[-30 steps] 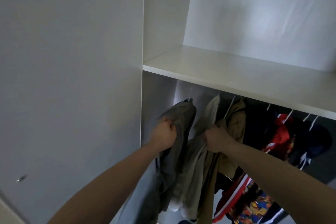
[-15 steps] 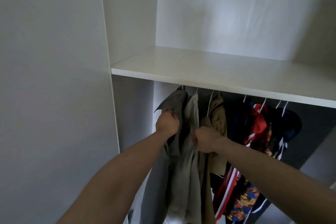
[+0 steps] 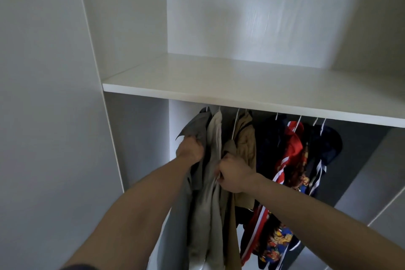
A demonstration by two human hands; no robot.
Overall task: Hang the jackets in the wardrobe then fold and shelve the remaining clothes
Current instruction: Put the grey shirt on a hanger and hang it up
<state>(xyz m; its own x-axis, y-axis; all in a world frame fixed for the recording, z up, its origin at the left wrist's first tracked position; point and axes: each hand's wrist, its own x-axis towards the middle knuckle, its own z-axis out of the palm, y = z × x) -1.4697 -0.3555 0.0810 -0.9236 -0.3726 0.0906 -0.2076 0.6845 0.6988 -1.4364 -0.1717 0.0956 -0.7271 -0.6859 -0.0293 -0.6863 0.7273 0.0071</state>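
Observation:
Several jackets hang on white hangers under the white wardrobe shelf (image 3: 219, 87). At the far left hangs a grey jacket (image 3: 195, 125); my left hand (image 3: 190, 149) grips its collar edge. Beside it hangs a light beige jacket (image 3: 215, 136), and my right hand (image 3: 233, 173) pinches its front fabric at chest height. To the right follow a tan jacket (image 3: 246, 138), a dark navy one (image 3: 270, 138), a red jacket with white stripes (image 3: 292, 144) and another dark one (image 3: 328, 144). The rail itself is hidden behind the shelf.
The wardrobe's left side panel (image 3: 131, 17) and a plain wall (image 3: 43, 94) stand at the left. The compartment above the shelf has a white back wall (image 3: 263, 17). A colourful printed garment (image 3: 278, 237) hangs low at the right, in front of a grey panel (image 3: 385, 182).
The view has swung left and up, so the shelf sits more central. Both hands keep their grip; the grey and beige jackets now hang closer together and straighter.

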